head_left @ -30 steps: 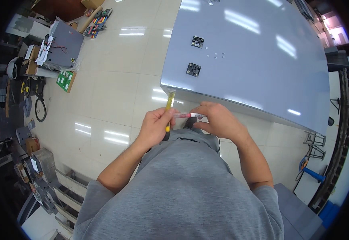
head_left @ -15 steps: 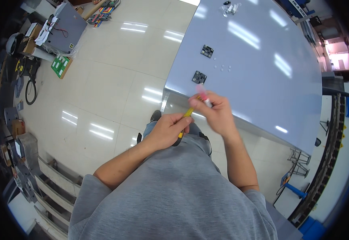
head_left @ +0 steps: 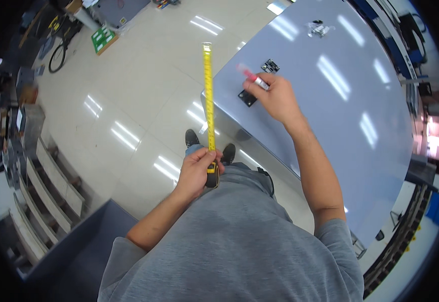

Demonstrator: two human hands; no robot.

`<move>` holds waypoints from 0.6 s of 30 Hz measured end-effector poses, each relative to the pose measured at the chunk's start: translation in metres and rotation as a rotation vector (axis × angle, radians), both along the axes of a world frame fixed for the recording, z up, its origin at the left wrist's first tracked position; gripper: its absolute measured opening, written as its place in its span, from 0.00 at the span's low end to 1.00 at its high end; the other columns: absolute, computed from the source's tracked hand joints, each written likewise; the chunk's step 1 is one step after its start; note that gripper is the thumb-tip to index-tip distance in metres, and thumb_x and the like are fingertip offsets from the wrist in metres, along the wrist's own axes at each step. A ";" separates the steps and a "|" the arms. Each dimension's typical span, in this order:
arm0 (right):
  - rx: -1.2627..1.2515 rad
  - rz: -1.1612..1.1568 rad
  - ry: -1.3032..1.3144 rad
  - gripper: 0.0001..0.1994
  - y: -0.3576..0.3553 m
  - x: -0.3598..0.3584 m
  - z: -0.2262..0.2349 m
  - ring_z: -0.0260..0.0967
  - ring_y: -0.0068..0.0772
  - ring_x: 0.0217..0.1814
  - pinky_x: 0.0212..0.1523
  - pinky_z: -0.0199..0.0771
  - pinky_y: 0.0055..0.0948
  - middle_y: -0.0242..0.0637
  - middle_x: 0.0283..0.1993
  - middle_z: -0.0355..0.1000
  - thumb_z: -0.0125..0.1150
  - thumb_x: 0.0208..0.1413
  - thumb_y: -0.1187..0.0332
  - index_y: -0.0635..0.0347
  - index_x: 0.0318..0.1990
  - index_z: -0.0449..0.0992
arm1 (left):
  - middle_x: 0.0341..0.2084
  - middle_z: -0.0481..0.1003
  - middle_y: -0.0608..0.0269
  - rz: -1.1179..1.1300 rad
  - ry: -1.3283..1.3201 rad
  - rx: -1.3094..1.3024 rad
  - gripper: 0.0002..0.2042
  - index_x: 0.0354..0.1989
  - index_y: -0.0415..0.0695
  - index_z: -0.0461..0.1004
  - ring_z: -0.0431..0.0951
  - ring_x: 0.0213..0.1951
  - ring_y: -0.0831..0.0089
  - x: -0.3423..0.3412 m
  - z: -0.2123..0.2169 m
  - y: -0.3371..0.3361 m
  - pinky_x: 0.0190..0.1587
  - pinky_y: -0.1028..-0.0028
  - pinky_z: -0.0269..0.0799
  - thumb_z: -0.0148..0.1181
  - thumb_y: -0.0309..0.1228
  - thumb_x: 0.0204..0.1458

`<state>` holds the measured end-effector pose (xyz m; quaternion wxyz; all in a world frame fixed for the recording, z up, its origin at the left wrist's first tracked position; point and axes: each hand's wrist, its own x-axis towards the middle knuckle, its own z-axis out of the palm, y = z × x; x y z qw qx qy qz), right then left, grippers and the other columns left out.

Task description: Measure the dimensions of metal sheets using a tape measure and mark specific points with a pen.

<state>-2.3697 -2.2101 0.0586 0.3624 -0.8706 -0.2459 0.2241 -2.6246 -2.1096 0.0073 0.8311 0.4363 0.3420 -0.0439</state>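
In front of my waist my left hand (head_left: 194,172) is closed round a tape measure (head_left: 212,179) with a black and yellow case. Its yellow blade (head_left: 209,95) sticks straight out, past the table's near left corner and above the floor. Over the table, my right hand (head_left: 280,100) grips a red and white marker (head_left: 255,79), its pinkish end blurred and pointing up and left. One black plate (head_left: 247,98) lies on the table just below the right fingers. Beyond them is a second black piece with holes or fittings (head_left: 270,66).
The grey-blue table (head_left: 325,136) fills the right side. At its far side lies a clear bag of small parts (head_left: 318,29). Long metal bars (head_left: 61,173) stand at the left, and a green box (head_left: 102,40) sits on the floor at upper left.
The blade has been drawn far out of the case. My right hand has moved off the blade, up and right over the table with the marker. The head view has turned somewhat.
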 end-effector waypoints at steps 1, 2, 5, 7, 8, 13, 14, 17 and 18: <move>-0.028 0.118 -0.114 0.13 -0.003 -0.001 -0.010 0.65 0.26 0.25 0.31 0.68 0.27 0.32 0.26 0.76 0.68 0.58 0.60 0.60 0.43 0.84 | 0.31 0.76 0.65 0.111 0.021 -0.110 0.11 0.45 0.37 0.79 0.74 0.31 0.78 0.000 0.002 -0.006 0.37 0.81 0.69 0.52 0.31 0.66; -0.031 0.145 -0.113 0.13 -0.004 -0.001 -0.016 0.65 0.26 0.25 0.31 0.68 0.27 0.32 0.26 0.76 0.68 0.58 0.60 0.60 0.43 0.84 | 0.31 0.76 0.65 0.138 0.021 -0.116 0.11 0.45 0.37 0.79 0.74 0.31 0.78 0.002 0.005 -0.011 0.37 0.81 0.69 0.52 0.31 0.66; -0.193 0.256 -0.385 0.13 -0.014 -0.002 -0.031 0.66 0.28 0.27 0.32 0.69 0.29 0.33 0.31 0.78 0.70 0.56 0.61 0.57 0.46 0.84 | 0.31 0.76 0.64 0.206 0.057 -0.166 0.11 0.46 0.38 0.79 0.74 0.33 0.78 0.010 0.012 -0.024 0.38 0.80 0.69 0.52 0.31 0.66; -0.246 0.308 -0.476 0.14 -0.022 -0.002 -0.030 0.67 0.29 0.28 0.32 0.69 0.29 0.34 0.33 0.78 0.70 0.55 0.62 0.56 0.47 0.84 | 0.32 0.77 0.64 0.242 0.072 -0.191 0.11 0.47 0.38 0.79 0.74 0.34 0.78 0.016 0.015 -0.033 0.38 0.80 0.70 0.52 0.31 0.66; -0.225 0.279 -0.471 0.14 -0.027 -0.002 -0.025 0.67 0.29 0.28 0.33 0.69 0.29 0.34 0.34 0.78 0.71 0.55 0.62 0.56 0.47 0.83 | 0.32 0.77 0.64 0.240 0.081 -0.167 0.11 0.46 0.38 0.79 0.74 0.34 0.78 0.019 0.017 -0.039 0.39 0.80 0.70 0.52 0.31 0.66; -0.025 0.198 -0.187 0.24 -0.053 -0.016 0.003 0.70 0.28 0.33 0.38 0.71 0.29 0.37 0.40 0.80 0.77 0.46 0.66 0.62 0.52 0.81 | 0.33 0.78 0.63 0.245 0.084 -0.085 0.11 0.44 0.37 0.80 0.73 0.35 0.80 0.043 0.014 -0.061 0.39 0.79 0.70 0.53 0.30 0.65; -0.026 0.208 -0.185 0.24 -0.060 -0.026 0.011 0.70 0.28 0.33 0.38 0.71 0.29 0.37 0.40 0.80 0.77 0.46 0.66 0.62 0.52 0.81 | 0.33 0.78 0.63 0.249 0.054 -0.074 0.11 0.43 0.36 0.80 0.73 0.35 0.80 0.048 0.010 -0.064 0.38 0.80 0.70 0.53 0.30 0.65; 0.070 0.333 0.201 0.32 -0.078 -0.060 0.023 0.72 0.27 0.38 0.43 0.73 0.26 0.37 0.43 0.81 0.79 0.41 0.70 0.65 0.58 0.77 | 0.32 0.79 0.62 0.249 -0.016 -0.066 0.11 0.40 0.35 0.80 0.72 0.32 0.81 0.063 0.004 -0.072 0.35 0.81 0.69 0.53 0.29 0.65; 0.076 0.353 0.220 0.34 -0.082 -0.067 0.023 0.73 0.27 0.39 0.45 0.73 0.25 0.36 0.44 0.81 0.79 0.40 0.71 0.65 0.59 0.76 | 0.30 0.79 0.62 0.245 -0.025 -0.083 0.11 0.39 0.34 0.80 0.72 0.31 0.81 0.067 0.005 -0.073 0.33 0.81 0.69 0.53 0.28 0.64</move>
